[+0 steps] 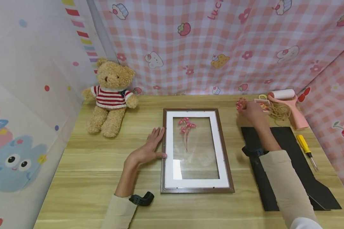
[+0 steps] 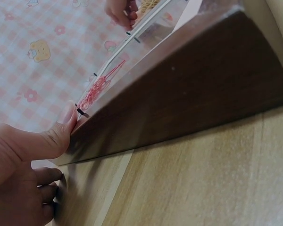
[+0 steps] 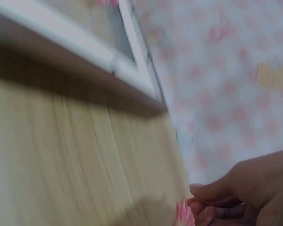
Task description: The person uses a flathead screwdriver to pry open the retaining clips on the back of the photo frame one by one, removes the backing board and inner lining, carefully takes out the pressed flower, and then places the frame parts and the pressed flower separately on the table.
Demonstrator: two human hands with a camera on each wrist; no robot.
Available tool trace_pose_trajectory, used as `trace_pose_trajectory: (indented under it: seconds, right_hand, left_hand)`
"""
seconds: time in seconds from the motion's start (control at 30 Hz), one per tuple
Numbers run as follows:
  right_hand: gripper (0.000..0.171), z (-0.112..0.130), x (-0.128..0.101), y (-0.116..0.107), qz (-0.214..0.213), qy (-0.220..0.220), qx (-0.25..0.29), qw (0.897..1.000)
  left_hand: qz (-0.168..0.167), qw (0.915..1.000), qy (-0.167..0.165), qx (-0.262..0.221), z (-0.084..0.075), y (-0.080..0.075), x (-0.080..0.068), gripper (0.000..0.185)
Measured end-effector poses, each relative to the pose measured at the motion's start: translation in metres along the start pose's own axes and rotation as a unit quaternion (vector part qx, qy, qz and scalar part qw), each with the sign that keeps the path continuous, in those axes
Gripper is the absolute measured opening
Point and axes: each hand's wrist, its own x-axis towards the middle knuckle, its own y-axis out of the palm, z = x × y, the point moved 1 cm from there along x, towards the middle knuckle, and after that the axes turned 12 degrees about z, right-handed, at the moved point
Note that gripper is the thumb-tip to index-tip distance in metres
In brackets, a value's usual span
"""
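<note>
Dried pink flowers (image 1: pixel 241 104) are what the right hand (image 1: pixel 250 110) is reaching into, up near the far right corner of the bench (image 1: pixel 103 178). The fingers are curling around a small pink sprig; the blurry right wrist view is showing fingertips (image 3: pixel 203 192) closing just over something pink, so it looks like a pinch, though how firm I cannot tell.

Meanwhile the left hand (image 1: pixel 149 149) is lying spread against the left edge of the picture frame (image 1: pixel 196 151), thumb (image 2: pixel 61 129) pressing on the brown wood, fingers relaxed on the bench. The frame is lying flat in the middle of the bench, and one pink sprig (image 1: pixel 185 128) is already resting on its glass, toward the far end.

Doing this well, I'd judge, means lifting by the stem with a light pinch, since dried blossoms crumble easily, and keeping that left hand steadying the frame so it isn't sliding.

Around the bunch, a coil of twine (image 1: pixel 279 110) and a pink lint roller (image 1: pixel 289 105) are sitting close by. A black backing board (image 1: pixel 301 165) is lying along the right side with a yellow screwdriver (image 1: pixel 305 148) beside it. A teddy bear (image 1: pixel 110 95) is sitting at the far left corner.
</note>
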Motion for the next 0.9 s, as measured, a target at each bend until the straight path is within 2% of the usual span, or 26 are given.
trace_pose_trajectory:
  seconds: [0.13,0.2,0.3,0.43,0.67,0.9]
  right_hand:
    - [0.03,0.054,-0.03,0.013,0.017,-0.039,0.013,0.999]
    - [0.027,0.083,-0.046,0.02,0.024,-0.044,0.014,0.999]
    - [0.024,0.113,-0.061,0.033,0.027,-0.061,0.017,0.998]
    - [0.02,0.14,-0.072,0.049,0.04,-0.076,0.007,0.996]
    - [0.02,0.187,-0.087,0.08,0.101,-0.086,-0.032,0.991]
    - [0.02,0.207,-0.091,0.111,0.13,-0.098,-0.059,0.985]
  left_hand:
    - [0.009,0.9999,-0.014,-0.004,-0.009,-0.003,-0.002,0.109]
    - [0.008,0.9999,-0.014,-0.001,-0.008,-0.003,-0.001,0.11]
    - [0.006,0.9999,-0.01,0.001,-0.008,-0.003,-0.001,0.11]
    - [0.008,0.9999,0.002,-0.007,-0.009,-0.003,-0.002,0.11]
    - [-0.004,1.0,-0.001,0.007,0.002,0.0,0.002,0.111]
    - [-0.001,1.0,0.003,0.003,-0.001,0.0,0.001,0.112]
